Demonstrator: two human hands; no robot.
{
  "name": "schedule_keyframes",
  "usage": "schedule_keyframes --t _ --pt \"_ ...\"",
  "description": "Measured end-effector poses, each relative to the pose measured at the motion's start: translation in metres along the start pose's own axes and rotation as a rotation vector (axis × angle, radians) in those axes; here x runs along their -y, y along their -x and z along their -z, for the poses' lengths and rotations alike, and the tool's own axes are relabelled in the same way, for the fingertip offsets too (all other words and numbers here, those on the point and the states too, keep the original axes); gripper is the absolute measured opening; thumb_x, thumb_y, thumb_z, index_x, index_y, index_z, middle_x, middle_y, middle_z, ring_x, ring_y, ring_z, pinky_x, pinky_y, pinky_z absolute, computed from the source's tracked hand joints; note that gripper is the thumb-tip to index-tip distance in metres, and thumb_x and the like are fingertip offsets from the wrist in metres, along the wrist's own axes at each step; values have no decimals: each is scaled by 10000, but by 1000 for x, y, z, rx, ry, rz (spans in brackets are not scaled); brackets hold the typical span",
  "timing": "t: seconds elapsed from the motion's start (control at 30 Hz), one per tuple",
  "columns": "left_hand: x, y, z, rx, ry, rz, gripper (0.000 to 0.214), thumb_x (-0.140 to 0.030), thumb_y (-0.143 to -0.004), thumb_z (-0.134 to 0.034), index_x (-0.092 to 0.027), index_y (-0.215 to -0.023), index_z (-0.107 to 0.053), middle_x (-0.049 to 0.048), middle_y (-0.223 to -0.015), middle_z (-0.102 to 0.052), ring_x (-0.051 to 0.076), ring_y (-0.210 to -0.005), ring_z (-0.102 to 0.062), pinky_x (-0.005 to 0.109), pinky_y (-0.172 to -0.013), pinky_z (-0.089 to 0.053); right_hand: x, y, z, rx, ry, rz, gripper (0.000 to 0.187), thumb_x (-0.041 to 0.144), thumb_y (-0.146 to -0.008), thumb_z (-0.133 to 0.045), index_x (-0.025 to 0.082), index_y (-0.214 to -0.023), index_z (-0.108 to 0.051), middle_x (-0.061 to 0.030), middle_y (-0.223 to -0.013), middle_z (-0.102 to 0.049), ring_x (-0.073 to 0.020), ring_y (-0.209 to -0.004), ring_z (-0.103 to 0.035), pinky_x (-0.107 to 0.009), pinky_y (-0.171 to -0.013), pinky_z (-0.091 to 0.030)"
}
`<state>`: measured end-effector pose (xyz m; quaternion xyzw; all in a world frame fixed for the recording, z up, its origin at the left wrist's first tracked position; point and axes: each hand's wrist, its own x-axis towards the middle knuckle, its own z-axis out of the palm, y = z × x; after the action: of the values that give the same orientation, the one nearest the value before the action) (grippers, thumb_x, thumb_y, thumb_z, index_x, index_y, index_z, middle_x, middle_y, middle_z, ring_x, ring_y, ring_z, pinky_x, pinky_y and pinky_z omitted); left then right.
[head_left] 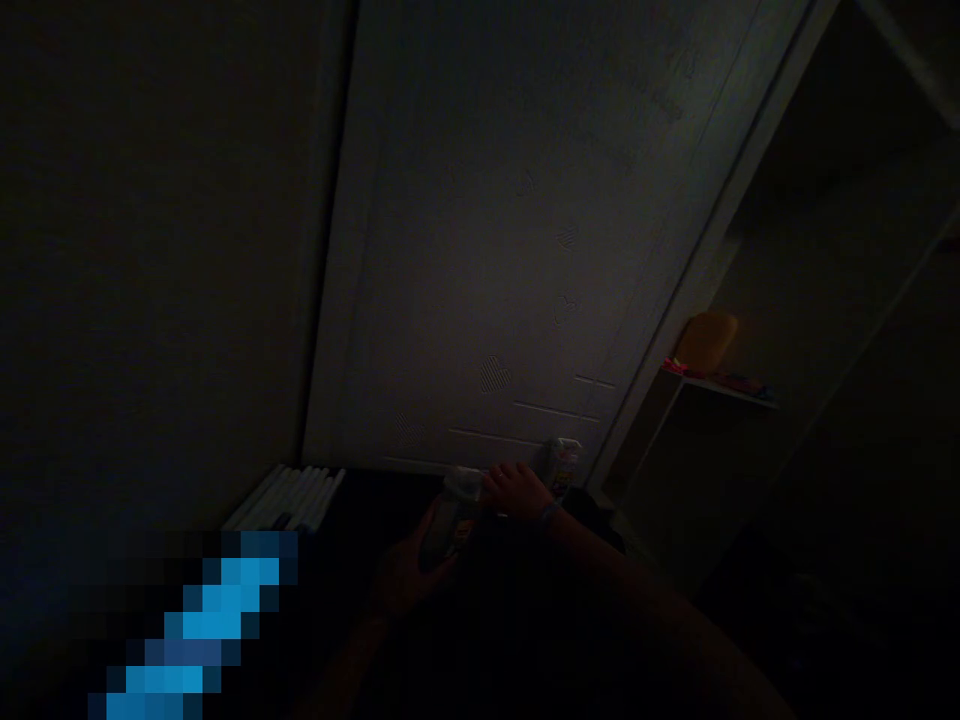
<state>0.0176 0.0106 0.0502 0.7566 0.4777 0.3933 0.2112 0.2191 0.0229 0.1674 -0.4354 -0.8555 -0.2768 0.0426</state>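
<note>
The room is very dark. My left hand (409,575) is wrapped round the body of a pale bottle-like container (448,525) low in the middle of the view. My right hand (517,492) is closed on the container's top end, fingers curled over it. A thin band shows on my right wrist. What the container is cannot be made out in this light.
A pale door (510,250) with faint heart marks fills the middle. White tubes (292,497) lie at its foot on the left. A small packet (564,462) stands by the door frame. A shelf (720,388) at right carries a yellow object (706,341). A blurred blue patch (202,625) sits lower left.
</note>
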Motion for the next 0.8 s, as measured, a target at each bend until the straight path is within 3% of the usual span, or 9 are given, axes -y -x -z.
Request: schedule_keyframes --t 0.17,0.33,0.53,0.8 --pt "3 1 -2 -13 -6 31 767 -494 -707 -487 -244 -1348 -148 60 -1063 -609 223 -924 -586 289 -756 -425 2 -10 5 100 160 90 213 273 -876 -372 184 -1045 -467 -84 -1017 -547 -192 -909 -493 -335 -740 -391" --pt "5 1 -3 15 14 13 779 -499 -694 -500 -247 -1347 -157 59 -1013 -629 219 -867 -604 278 -713 -432 -7 -11 13 145 109 165 369 485 -837 -370 206 -1055 -473 -71 -1024 -566 -195 -911 -511 -323 -749 -378" --pt "5 2 -4 18 22 0 786 -511 -684 -501 -232 -1344 -179 64 -975 -641 215 -818 -613 273 -680 -437 -5 -14 11 117 39 61 467 555 -809 -357 187 -1065 -488 -94 -967 -600 -203 -865 -545 -317 -743 -354" --pt "10 2 -7 -1 41 3 790 -504 -672 -525 -221 -1337 -205 76 -1004 -627 217 -859 -602 277 -710 -436 -8 -17 5 33 4 112 451 554 -814 -345 192 -986 -549 -89 -871 -624 -192 -805 -553 -317 -739 -332"
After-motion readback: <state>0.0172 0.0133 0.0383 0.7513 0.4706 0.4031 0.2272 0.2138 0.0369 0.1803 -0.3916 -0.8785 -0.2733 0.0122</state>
